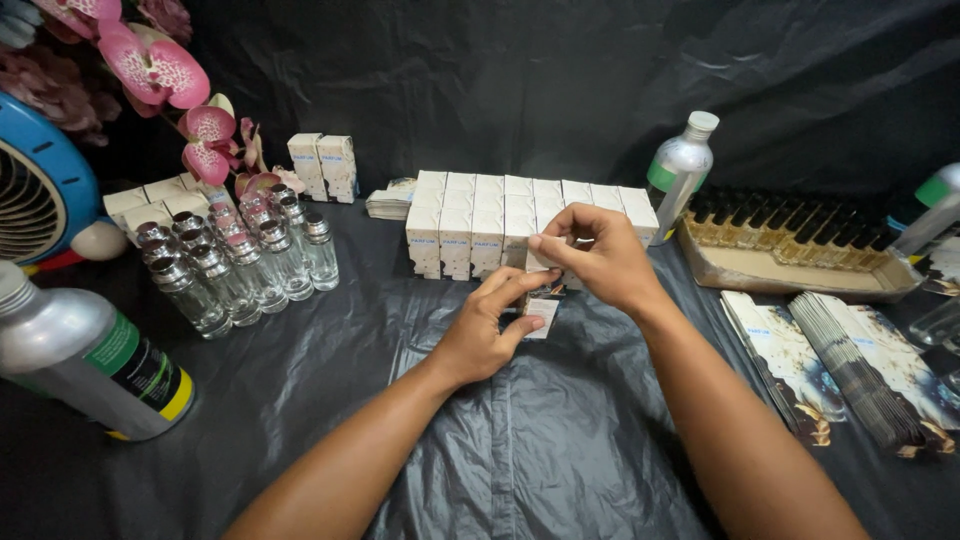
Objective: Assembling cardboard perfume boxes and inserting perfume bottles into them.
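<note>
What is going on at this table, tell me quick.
A person is working on a small carton with both hands over a black plastic sheet. The left hand steadies its lower part; the right hand pinches the top flap. Behind stands a block of white boxes; empty glass bottles cluster to the left, flat cartons lie right.

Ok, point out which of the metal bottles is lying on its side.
The big silver bottle at the near left edge, with the green and yellow label. It lies flat on the black sheet, while the one behind the white boxes stands upright.
</note>
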